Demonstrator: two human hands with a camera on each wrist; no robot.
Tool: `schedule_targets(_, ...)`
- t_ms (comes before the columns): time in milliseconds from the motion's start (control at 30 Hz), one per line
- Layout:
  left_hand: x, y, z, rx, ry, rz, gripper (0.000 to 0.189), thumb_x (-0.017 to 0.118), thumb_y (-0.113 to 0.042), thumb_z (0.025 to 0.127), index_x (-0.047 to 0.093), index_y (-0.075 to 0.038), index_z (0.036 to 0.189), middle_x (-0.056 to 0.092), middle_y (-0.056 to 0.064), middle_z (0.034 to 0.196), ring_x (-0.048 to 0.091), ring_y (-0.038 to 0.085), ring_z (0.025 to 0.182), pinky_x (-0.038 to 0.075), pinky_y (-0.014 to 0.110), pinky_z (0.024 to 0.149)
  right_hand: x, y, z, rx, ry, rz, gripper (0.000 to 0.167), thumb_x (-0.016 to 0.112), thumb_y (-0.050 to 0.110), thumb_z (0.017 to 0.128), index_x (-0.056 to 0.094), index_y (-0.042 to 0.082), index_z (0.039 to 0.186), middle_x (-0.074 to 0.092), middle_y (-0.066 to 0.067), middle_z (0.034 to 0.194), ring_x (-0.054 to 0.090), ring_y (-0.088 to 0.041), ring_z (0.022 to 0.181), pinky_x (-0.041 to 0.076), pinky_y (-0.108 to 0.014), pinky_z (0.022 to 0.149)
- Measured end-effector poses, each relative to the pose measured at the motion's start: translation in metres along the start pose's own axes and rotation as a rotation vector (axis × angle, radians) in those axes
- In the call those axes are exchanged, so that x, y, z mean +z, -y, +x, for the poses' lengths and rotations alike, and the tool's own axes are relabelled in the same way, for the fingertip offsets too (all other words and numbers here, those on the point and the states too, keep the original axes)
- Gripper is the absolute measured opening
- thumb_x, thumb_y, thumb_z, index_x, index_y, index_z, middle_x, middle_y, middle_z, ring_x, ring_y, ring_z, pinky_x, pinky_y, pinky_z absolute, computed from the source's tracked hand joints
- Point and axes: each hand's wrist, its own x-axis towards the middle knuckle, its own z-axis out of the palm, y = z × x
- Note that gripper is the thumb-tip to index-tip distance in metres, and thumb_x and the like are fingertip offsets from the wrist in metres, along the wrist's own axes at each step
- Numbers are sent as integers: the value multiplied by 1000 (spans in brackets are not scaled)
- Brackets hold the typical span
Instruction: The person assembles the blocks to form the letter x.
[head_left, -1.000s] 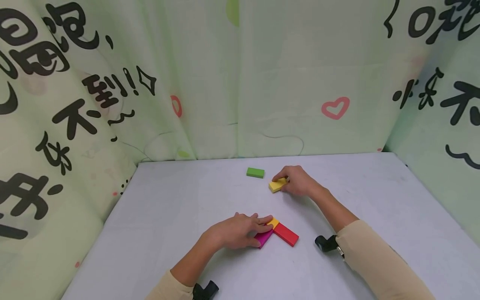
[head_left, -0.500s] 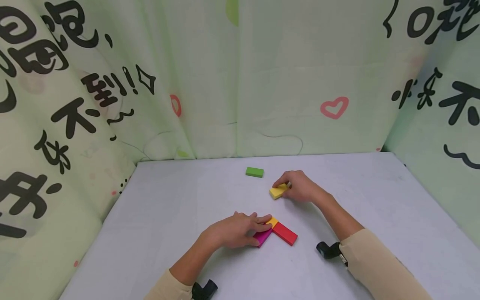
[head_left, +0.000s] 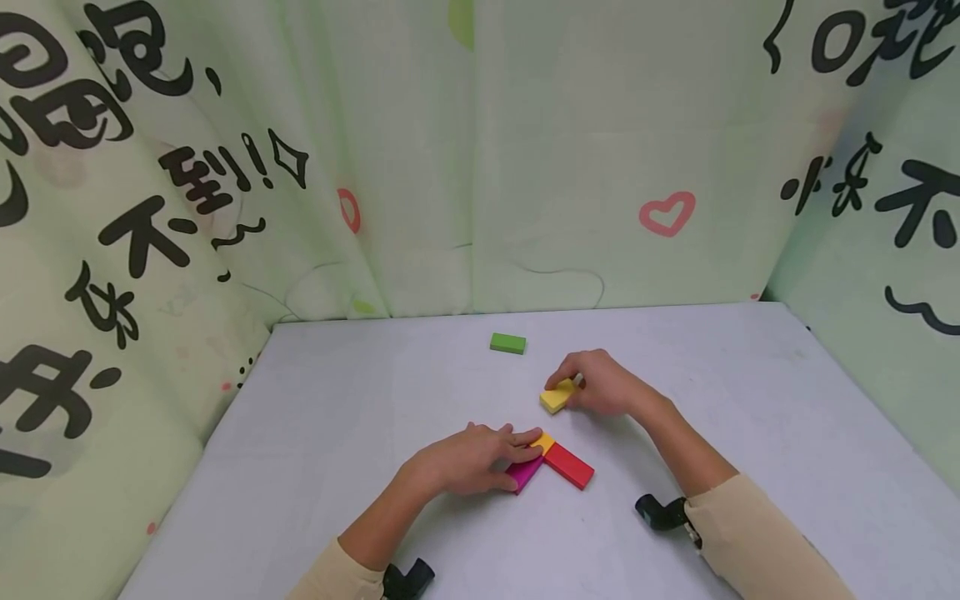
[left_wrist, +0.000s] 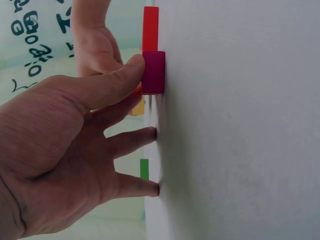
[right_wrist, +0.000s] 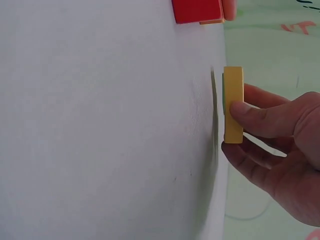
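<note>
My right hand [head_left: 609, 383] pinches a yellow block [head_left: 557, 397] between thumb and fingers. In the right wrist view, the same yellow block [right_wrist: 233, 120] is slightly off the table, its shadow apart from it. My left hand [head_left: 472, 460] is at a joined group of blocks. Its thumb presses the near end of a magenta block [left_wrist: 153, 73], and the index finger lies at the far end by an orange block [head_left: 546, 443], partly covered. A red block [head_left: 569, 466] slants right from the orange one. Two spread left fingertips [left_wrist: 152, 189] touch the table.
A green block [head_left: 507, 343] lies near the back of the white table [head_left: 360, 400]. Pale green curtains [head_left: 555, 167] with black lettering stand behind and at both sides. Each wrist carries a black camera mount, as on the right wrist camera [head_left: 660, 512].
My right hand has brought the yellow block nearer, towards the joined blocks, and turned it slightly. The left hand and the blocks under it have stayed in place.
</note>
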Motion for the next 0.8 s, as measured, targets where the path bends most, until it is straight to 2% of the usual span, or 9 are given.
schedule_targets(400, 1, 0, 0, -10, 0, 1, 62, 73, -30, 99, 49, -32, 156, 37, -15, 167, 37, 27, 155, 32, 67, 120, 2, 11, -11, -63, 35, 14, 29, 78, -3, 87, 83, 15, 108, 75, -4, 112, 66, -27, 111, 61, -41, 89)
schedule_targets(800, 2, 2, 0, 2, -14, -4, 61, 72, -29, 99, 49, -32, 155, 36, -15, 167, 36, 27, 156, 32, 68, 119, 3, 18, -15, -71, 83, 4, 30, 78, -4, 85, 83, 15, 107, 75, -1, 110, 65, -24, 109, 61, -41, 89)
